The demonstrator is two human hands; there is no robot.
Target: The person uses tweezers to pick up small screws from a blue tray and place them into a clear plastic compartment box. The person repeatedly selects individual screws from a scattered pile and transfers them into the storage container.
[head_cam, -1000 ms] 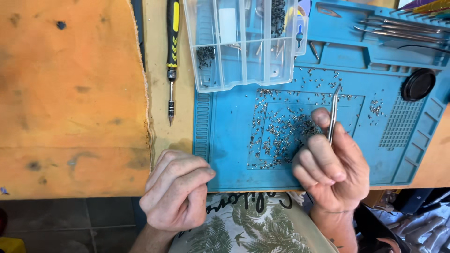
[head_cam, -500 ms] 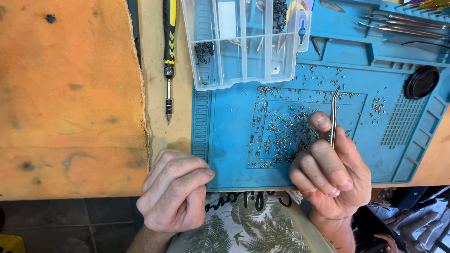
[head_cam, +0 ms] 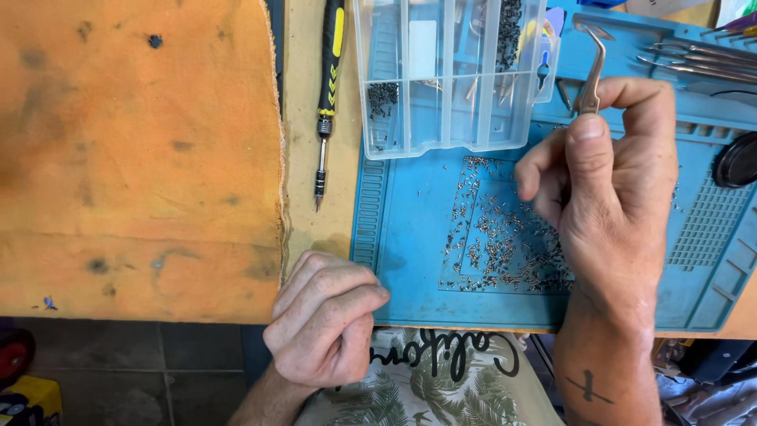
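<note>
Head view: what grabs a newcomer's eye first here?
The right hand, raised over the blue mat, pinches bent-tipped tweezers between thumb and forefinger. Under it, a heap of tiny screws is strewn across the mat's centre. Above, a clear compartment box overlaps the mat's top edge, a black-and-yellow screwdriver lies to its left, and the left hand rests curled at the mat's near corner.

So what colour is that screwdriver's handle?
The screwdriver has a black handle with yellow markings, shown in the head view.

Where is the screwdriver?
In the head view, the screwdriver lies upper middle on the bare wood, tip down, just left of the clear box and the blue mat.
</note>
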